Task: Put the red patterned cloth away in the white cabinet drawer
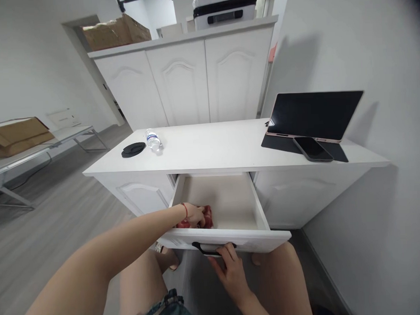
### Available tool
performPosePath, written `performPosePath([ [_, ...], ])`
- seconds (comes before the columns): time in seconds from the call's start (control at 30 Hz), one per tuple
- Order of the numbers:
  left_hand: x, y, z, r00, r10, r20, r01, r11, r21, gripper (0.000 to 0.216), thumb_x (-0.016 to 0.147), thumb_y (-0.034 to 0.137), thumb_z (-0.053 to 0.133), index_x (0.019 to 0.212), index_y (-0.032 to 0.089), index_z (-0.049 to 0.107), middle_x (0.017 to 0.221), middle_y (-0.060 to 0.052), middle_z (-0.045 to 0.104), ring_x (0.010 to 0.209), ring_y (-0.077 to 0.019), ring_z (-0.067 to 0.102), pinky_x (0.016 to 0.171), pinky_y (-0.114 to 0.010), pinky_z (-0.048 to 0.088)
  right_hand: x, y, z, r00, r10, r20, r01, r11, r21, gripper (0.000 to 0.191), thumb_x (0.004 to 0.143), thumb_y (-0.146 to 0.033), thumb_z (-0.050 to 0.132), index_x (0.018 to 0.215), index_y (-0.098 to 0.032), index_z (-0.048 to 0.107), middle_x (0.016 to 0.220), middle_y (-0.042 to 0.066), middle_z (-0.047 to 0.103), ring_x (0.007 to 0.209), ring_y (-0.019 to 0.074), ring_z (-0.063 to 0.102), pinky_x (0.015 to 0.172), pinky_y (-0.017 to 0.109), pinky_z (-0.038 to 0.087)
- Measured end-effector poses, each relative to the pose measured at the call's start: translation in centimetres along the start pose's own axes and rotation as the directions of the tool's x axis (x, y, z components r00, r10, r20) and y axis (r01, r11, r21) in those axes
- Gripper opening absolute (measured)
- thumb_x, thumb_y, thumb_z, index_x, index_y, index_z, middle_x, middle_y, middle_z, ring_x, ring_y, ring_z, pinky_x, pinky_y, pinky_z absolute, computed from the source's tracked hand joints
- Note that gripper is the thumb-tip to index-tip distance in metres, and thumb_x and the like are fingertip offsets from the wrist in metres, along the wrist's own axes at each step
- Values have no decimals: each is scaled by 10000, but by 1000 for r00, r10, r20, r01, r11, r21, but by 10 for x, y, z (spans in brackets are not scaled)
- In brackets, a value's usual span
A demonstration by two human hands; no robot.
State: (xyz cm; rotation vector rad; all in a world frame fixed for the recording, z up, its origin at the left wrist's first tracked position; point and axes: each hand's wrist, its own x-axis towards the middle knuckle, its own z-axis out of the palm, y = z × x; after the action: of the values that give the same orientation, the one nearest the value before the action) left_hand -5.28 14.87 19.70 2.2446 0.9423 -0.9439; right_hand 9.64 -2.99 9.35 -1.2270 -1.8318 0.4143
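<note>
A red patterned bundle (208, 219) lies in the near left corner of the open drawer (232, 198), just behind its front panel. Its long axis seems to run from 9 to 3 o'clock along that panel.

The left hand (194, 214) is laid on the bundle's 9 o'clock end with the fingers curled over it, so it is the nearer hand. Whether a grip is closed cannot be told. The right hand (231, 267) lies at 5 o'clock from the bundle, with its fingers hooked on the black drawer handle (199, 246).

Much of the bundle is hidden by the left hand and the drawer front, so what it is cannot be made out. On the tabletop (213, 148), at 12 o'clock, a water bottle (153, 140) is seen lying flat.
</note>
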Motion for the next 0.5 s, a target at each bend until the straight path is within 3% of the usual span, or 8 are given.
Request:
performPosePath([
  [0.2,-9,-14,3,1000,-24,6,24,1000,-20,385,411,164,715,771,300,712,1182,-32,549,1230,-356,382,971,-446,373,0,0,-1,1000,-16,-10,16,1000,-15,200,914,-368,472,898,-197,575,824,37,560,660,145,589,533,226,452],
  [0.33,-14,-23,4,992,-120,-46,119,992,-32,306,344,182,742,631,247,656,1151,-38,583,1266,-362,319,999,-484,332,0,1,0,1000,-3,0,3,1000,-16,205,916,-368,470,889,-191,571,822,37,549,643,138,579,526,221,441],
  [0.5,-15,-31,5,966,-249,-74,253,966,49,460,348,191,763,793,206,651,1282,-123,525,1315,-420,233,1015,-525,293,0,1,1,1000,-9,-6,9,1000,-13,192,915,-356,471,898,-196,576,825,38,557,682,146,594,544,222,451],
])
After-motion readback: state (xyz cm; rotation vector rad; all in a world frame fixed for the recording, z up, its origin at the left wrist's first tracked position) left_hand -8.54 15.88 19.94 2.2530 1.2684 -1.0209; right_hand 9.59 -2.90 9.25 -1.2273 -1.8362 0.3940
